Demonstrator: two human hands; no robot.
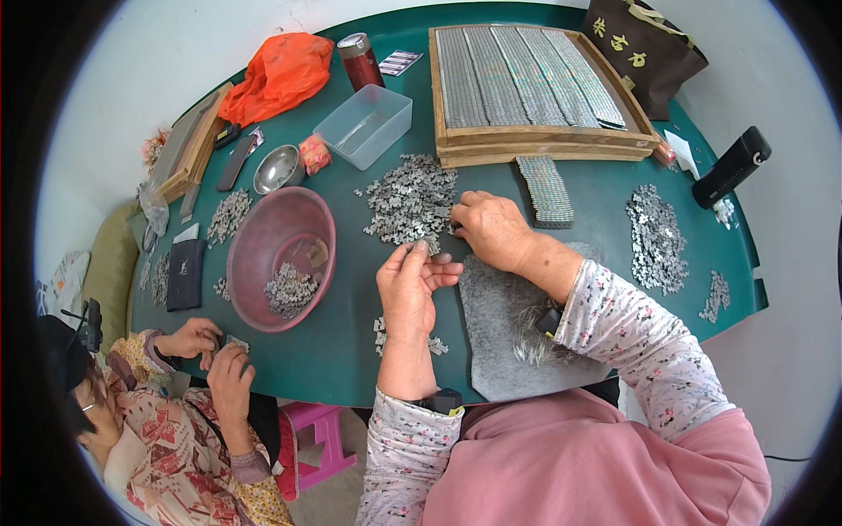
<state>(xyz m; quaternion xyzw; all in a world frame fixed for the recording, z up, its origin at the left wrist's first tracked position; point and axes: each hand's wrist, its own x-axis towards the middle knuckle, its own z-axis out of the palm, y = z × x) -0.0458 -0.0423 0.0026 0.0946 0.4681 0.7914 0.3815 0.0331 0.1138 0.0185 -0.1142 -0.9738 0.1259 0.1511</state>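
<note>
A heap of small grey metal pieces lies on the green table in front of me. My left hand is at the heap's near edge, palm partly turned up, thumb and forefinger pinched together. What sits between them is too small to make out. My right hand touches the heap's right side, back of the hand up and fingers curled together; their tips are partly hidden. Beneath my right forearm lies a grey felt mat with a tangle of thin wires. A few loose pieces are beside my left wrist.
A wooden tray of metal strips stands behind, one short strip before it. More pieces lie right, near a black bottle. A pink basin and clear plastic box stand left. A co-worker's hands work at lower left.
</note>
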